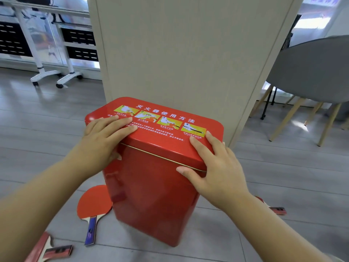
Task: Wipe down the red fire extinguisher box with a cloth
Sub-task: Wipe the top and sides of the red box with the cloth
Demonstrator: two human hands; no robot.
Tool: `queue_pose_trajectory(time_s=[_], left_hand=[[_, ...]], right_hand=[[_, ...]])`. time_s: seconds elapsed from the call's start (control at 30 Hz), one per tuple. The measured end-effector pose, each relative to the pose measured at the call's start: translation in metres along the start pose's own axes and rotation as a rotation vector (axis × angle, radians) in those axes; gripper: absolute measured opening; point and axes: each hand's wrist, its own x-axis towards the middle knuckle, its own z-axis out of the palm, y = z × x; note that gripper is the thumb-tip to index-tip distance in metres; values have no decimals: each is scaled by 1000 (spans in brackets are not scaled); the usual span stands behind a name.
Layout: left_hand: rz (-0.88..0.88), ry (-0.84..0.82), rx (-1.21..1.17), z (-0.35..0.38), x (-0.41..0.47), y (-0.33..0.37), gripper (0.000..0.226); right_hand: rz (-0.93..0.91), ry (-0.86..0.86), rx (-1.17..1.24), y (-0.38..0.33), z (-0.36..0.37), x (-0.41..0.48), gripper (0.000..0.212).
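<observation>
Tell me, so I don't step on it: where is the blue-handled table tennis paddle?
Head view, lower left: the table tennis paddle lies on the floor, its red blade beside the base of the red fire extinguisher box, handle toward the camera.

1. A tall beige pillar (188, 53) stands close behind the red metal box (156, 195).
2. A round red paddle (94, 203) lies on the grey floor (283, 167) by the box's left foot.
3. A second paddle (276, 210) lies near its right side.
4. The box's front face is bare.
5. A grey chair (311, 69) stands well apart.
</observation>
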Motion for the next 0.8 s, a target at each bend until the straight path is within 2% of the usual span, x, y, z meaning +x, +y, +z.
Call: queue_pose_trajectory(time_s=[0.03,0.17,0.3,0.37,0.43,0.5,0.6,0.67,0.73,0.8], left_hand=[[-41,-1,-5,-1,-1,7,97],[-133,92,-48,-17,-3,56,68],[-234,142,-178,-25,-6,116,61],[-301,119,-185,-28,-4,142,64],[-380,23,-148,-31,2,163,70],[-469,-106,-152,-33,11,179,78],[-573,-151,-245,-29,22,199,92],[-629,-216,-309,-24,29,210,104],[-672,-220,-332,-20,35,218,109],[-671,-138,-324,-14,40,222,108]], right_hand=[[-18,-8,13,5,-2,1,82],[-85,-39,70,31,-16,8,86],[-183,58,207,54,-20,26,74],[-130,63,269,64,-24,43,65],[-53,9,228,75,-26,64,55],[-11,-122,195,83,-25,83,50],[-23,-354,287,88,-19,103,52],[-50,-450,392,87,-13,110,51],[-18,-461,559,83,-9,109,50],[32,-416,675,81,-4,105,54]])
